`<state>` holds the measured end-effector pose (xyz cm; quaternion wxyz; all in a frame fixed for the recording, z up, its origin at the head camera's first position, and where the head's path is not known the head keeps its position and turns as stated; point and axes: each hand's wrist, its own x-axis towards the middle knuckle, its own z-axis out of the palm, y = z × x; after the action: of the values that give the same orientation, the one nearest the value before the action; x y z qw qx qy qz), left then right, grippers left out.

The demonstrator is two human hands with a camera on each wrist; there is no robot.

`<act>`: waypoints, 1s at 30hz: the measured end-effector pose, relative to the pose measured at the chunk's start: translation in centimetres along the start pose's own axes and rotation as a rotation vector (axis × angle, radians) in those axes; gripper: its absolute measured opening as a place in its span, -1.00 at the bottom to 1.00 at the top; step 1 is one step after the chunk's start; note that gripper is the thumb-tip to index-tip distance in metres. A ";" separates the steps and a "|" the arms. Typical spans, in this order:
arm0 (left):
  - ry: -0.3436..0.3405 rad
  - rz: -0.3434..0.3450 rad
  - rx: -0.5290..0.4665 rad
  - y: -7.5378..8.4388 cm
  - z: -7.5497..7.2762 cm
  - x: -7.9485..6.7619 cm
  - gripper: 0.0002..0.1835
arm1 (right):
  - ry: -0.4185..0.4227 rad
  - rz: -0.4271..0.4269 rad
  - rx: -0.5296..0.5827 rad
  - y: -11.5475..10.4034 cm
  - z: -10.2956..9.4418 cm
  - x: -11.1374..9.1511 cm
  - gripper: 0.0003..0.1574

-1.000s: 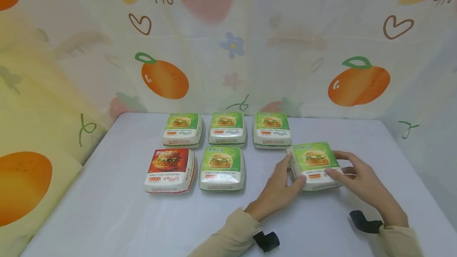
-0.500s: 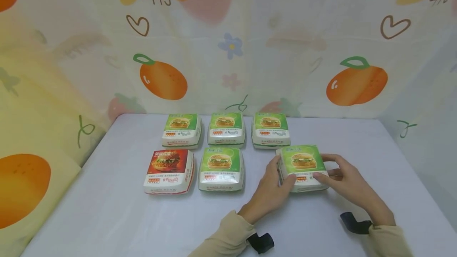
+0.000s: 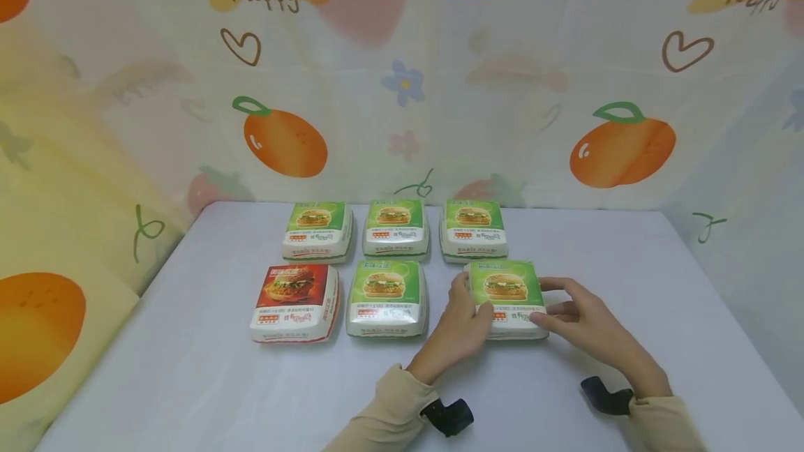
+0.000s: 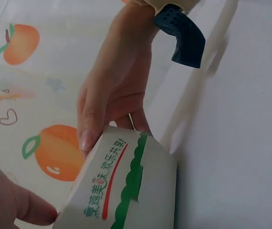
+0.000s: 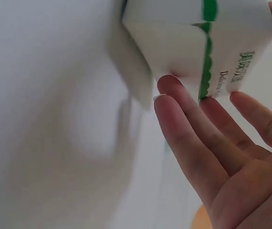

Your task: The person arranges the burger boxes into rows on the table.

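Both hands hold a green-and-white burger box (image 3: pixel 506 288) between them, at the right end of the front row. My left hand (image 3: pixel 457 326) grips its left side, thumb at the front of the lid. On the opposite side my right hand (image 3: pixel 587 319) has its thumb at the front right corner. In the right wrist view, that hand's fingertips (image 5: pixel 174 112) meet the box's side wall, close over the table. Left of it stand another green burger box (image 3: pixel 386 295) and a red burger box (image 3: pixel 295 302), the red one slightly turned.
Behind, a back row of green burger boxes holds a left one (image 3: pixel 317 229), a middle one (image 3: pixel 396 229) and a right one (image 3: pixel 474 227). They stand on a white table (image 3: pixel 207 368) before a fruit-print cloth (image 3: pixel 352 89). Black wrist pieces (image 3: pixel 447 416) sit at both cuffs.
Both hands have moved left together, carrying the burger box toward the green one beside it. Its tilt has straightened to line up with the row. The other boxes stay put.
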<state>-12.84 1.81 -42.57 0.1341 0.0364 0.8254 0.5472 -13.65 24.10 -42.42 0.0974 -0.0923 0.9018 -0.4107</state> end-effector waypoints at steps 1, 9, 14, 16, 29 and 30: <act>0.014 0.005 -0.007 0.0 0.0 0.0 -0.25 | 0.000 -0.001 0.007 0.0 0.2 0.1 -0.11; 0.156 0.020 -0.059 -0.2 0.2 0.4 -0.28 | -0.006 -0.002 0.111 -0.1 1.5 0.4 -0.09; 0.157 0.052 -0.132 -0.8 0.1 0.1 -0.29 | -0.014 0.007 0.138 -0.3 1.8 0.5 -0.09; 0.154 0.075 -0.140 -1.1 0.1 -0.1 -0.30 | -0.018 0.003 0.139 -0.3 1.9 0.5 -0.10; 0.172 0.109 -0.088 -2.0 -0.4 -1.4 -0.26 | -0.027 0.004 0.152 -0.8 2.8 0.7 -0.11; 0.174 0.111 -0.086 -2.1 -0.4 -1.4 -0.26 | -0.026 0.005 0.150 -0.9 2.9 0.7 -0.11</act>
<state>-11.44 0.36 -44.04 0.0327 0.0286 0.8064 0.5898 -13.52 21.32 -43.69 0.1168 -0.0879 0.8674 -0.4757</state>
